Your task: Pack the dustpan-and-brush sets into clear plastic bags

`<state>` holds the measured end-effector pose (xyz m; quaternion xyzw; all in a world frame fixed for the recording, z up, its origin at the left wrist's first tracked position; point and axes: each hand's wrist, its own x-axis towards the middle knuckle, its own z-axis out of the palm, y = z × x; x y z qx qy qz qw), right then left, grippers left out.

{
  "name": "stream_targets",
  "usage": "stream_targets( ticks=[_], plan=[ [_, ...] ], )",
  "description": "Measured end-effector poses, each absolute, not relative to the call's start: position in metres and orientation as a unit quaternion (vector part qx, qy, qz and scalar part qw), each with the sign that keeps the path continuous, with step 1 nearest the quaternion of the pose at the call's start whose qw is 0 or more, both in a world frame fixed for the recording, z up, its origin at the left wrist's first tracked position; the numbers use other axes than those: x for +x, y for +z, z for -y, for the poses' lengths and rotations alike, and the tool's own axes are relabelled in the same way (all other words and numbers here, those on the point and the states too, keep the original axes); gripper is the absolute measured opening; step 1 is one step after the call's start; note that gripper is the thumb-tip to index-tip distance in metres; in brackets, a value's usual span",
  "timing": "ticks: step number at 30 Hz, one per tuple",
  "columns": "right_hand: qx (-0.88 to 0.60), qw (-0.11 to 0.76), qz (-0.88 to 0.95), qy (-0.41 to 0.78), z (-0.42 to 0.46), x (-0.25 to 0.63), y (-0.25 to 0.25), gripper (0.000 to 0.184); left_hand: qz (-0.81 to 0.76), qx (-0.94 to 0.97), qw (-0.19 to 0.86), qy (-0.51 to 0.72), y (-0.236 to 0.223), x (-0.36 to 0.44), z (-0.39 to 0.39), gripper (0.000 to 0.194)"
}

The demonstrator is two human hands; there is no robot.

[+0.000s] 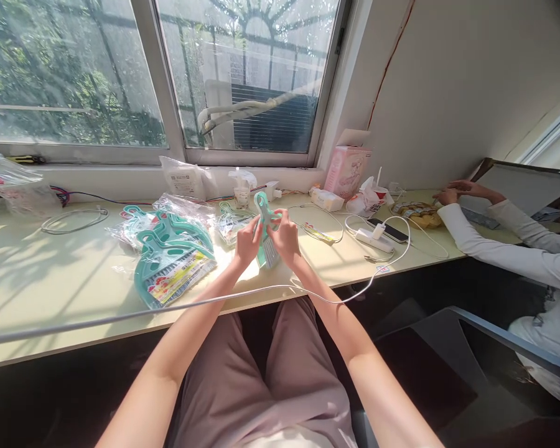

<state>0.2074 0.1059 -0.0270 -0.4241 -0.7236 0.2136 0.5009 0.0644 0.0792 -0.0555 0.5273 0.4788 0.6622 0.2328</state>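
Observation:
Both my hands hold a small teal hand brush (264,231) upright over the pale desk (37,274). My left hand (247,241) is closed on its left side near the grey bristles. My right hand (284,235) grips its right side by the handle. To the left lies a stack of teal dustpan-and-brush sets (170,261) with colourful labels, partly in clear plastic bags (186,208).
A white cable (168,308) runs across the desk front to a white charger (374,239) and phone (392,230). A pink box (346,169), tissues and snacks stand at the back right. Another person's white-sleeved arms (494,246) reach a laptop (522,186) at the right.

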Motion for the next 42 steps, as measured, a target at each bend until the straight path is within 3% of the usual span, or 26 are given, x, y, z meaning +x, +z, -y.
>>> stream_targets(
  ticks=[4,9,17,25,28,34,37,42],
  plan=[
    [-0.470,0.470,0.724,0.181,-0.109,0.209,-0.025,0.038,-0.493,0.525,0.236,0.652,-0.056,0.066,-0.084,0.022],
    [-0.445,0.485,0.744,0.117,-0.104,0.207,-0.024,0.024,-0.490,0.552,0.211,0.641,-0.053,0.069,-0.080,0.015],
    [-0.438,0.411,0.793,0.104,-0.089,0.185,0.001,0.048,-0.468,0.557,0.186,0.661,-0.054,0.048,-0.081,0.026],
    [-0.539,0.274,0.792,0.080,-0.080,0.230,0.028,0.065,-0.628,0.519,-0.076,0.575,-0.038,-0.008,-0.093,0.033],
    [-0.555,0.185,0.810,0.039,-0.071,0.257,0.045,0.056,-0.654,0.496,-0.077,0.566,-0.035,-0.008,-0.096,0.032],
    [-0.621,0.051,0.780,-0.052,-0.085,0.291,0.061,0.043,-0.649,0.590,0.088,0.472,-0.043,0.010,-0.104,0.024],
    [-0.667,0.036,0.744,-0.037,-0.108,0.306,0.045,0.033,-0.610,0.698,0.119,0.354,-0.051,0.019,-0.100,0.027],
    [-0.684,0.063,0.725,0.052,-0.135,0.335,0.003,0.025,-0.581,0.764,0.034,0.280,-0.057,0.034,-0.089,0.042]
  ],
)
